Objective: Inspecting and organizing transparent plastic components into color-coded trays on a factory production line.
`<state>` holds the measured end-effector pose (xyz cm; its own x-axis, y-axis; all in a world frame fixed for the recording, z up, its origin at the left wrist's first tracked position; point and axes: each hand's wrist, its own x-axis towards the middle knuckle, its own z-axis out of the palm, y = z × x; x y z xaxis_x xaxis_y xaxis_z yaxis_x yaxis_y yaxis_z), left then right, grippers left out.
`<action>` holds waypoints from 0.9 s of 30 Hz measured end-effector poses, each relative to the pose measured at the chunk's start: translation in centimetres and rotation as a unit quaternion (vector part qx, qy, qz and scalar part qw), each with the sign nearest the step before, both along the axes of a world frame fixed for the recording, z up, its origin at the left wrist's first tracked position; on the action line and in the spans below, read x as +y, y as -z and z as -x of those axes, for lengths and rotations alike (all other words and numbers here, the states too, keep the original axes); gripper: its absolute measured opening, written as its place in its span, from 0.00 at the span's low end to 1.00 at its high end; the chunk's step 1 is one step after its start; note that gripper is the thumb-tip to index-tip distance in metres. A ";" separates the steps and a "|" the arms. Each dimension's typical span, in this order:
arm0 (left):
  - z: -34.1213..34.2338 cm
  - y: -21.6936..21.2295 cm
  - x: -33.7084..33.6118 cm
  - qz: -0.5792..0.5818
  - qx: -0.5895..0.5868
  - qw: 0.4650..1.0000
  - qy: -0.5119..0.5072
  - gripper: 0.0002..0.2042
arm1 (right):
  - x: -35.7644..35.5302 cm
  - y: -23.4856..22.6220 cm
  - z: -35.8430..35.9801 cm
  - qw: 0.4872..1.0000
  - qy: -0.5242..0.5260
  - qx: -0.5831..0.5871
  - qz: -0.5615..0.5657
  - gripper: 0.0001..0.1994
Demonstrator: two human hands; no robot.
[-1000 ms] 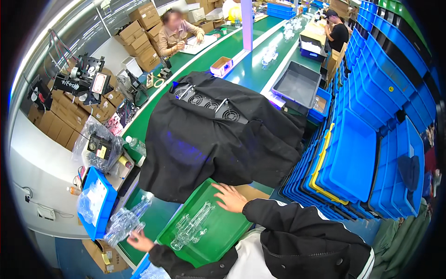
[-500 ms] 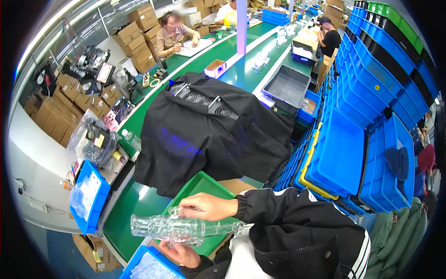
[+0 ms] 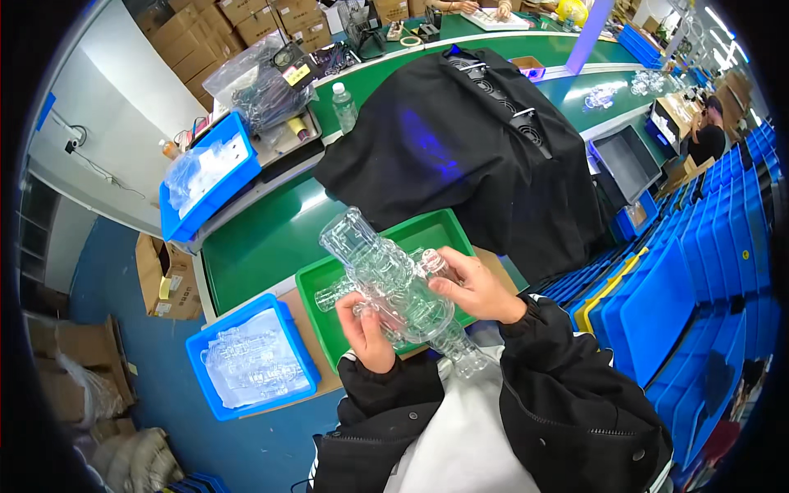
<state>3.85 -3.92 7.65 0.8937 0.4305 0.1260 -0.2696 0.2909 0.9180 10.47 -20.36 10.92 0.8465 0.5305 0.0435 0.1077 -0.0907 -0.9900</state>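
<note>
A clear, glass-like vessel (image 3: 403, 287) with a wide cylindrical end, a narrower stem and side tubes lies tilted between my hands. Its wide end points up and left, and its stem comes down toward my white shirt. My left hand (image 3: 368, 335) grips it low on the left side, thumb and fingers closed around the clear wall. At its right side my right hand (image 3: 481, 289) holds it near a small knob-like side tube. Beneath is a green tray (image 3: 448, 223); whether the short clear tube at its left belongs to the vessel I cannot tell.
A blue bin (image 3: 311, 378) with clear pieces on white wrapping stands at the left. A black cloth (image 3: 485, 140) covers a bulky thing with round fan grilles ahead. A bottle (image 3: 343, 107) stands beside it. Stacked blue crates (image 3: 682, 279) line the right.
My view has swung left and down. The vessel has turned from lying nearly level to slanting, wide end up. Both hands still hold it, the right now at its right side.
</note>
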 end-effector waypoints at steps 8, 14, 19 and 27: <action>-2.1 2.7 -3.4 -0.041 -0.128 0.987 -0.091 0.10 | -2.0 1.2 -2.2 0.980 -0.061 -0.140 -0.124 0.14; -5.5 -0.4 -7.6 0.071 -0.037 0.995 0.067 0.20 | -8.7 0.0 -7.0 0.958 -0.092 -0.255 -0.098 0.16; -6.8 -1.5 -9.5 0.191 0.118 0.946 0.234 0.27 | -13.8 -1.5 -10.1 0.834 -0.127 -0.537 0.018 0.16; -10.5 -4.1 -14.6 0.155 -0.035 0.955 0.249 0.20 | -21.5 -4.1 -12.6 0.918 0.031 -0.395 0.014 0.27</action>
